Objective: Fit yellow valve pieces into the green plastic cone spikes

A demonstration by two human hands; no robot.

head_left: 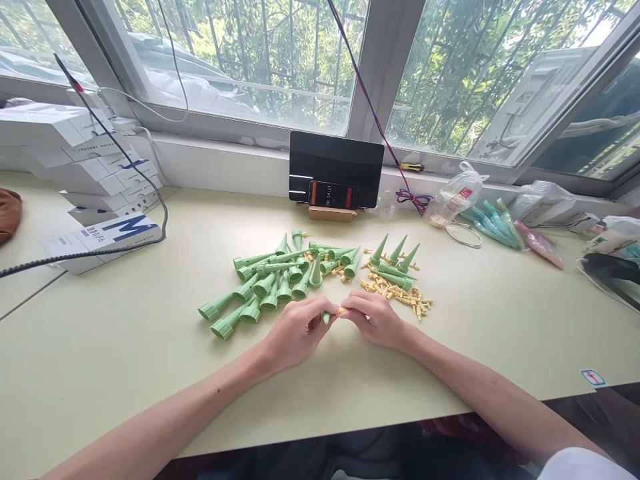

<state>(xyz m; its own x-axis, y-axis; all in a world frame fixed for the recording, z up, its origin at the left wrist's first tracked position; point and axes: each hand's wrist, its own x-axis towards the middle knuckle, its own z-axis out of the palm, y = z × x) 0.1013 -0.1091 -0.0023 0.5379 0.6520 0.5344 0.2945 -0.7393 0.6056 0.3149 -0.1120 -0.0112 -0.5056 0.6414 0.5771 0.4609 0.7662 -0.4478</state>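
Partly concealed: the green cone in the left hand, of which only a short part shows past the fingers, and the small yellow piece at the right hand, mostly covered by fingertips. Whether cone and piece touch cannot be determined. Left fingers are curled round the cone; right thumb and fingers pinch the piece. Both items are above the table, between its middle and its near edge.

The left heap of green cones, beyond the left hand, overlaps too much for an exact count; roughly twenty are present, one standing point-up at the heap's right side. Yellow pieces partly show beneath and between them. The right group, farther from the near edge than the right hand, comprises three upright cones and two lying cones. The adjoining yellow pieces are tangled and uncountable.

At the far edge: one black panel, one phone before it, its digits hard to read. Toward the far left corner: white boxes, stacked, several, the uppermost cut off by the frame. A white sleeve is cropped at lower right.
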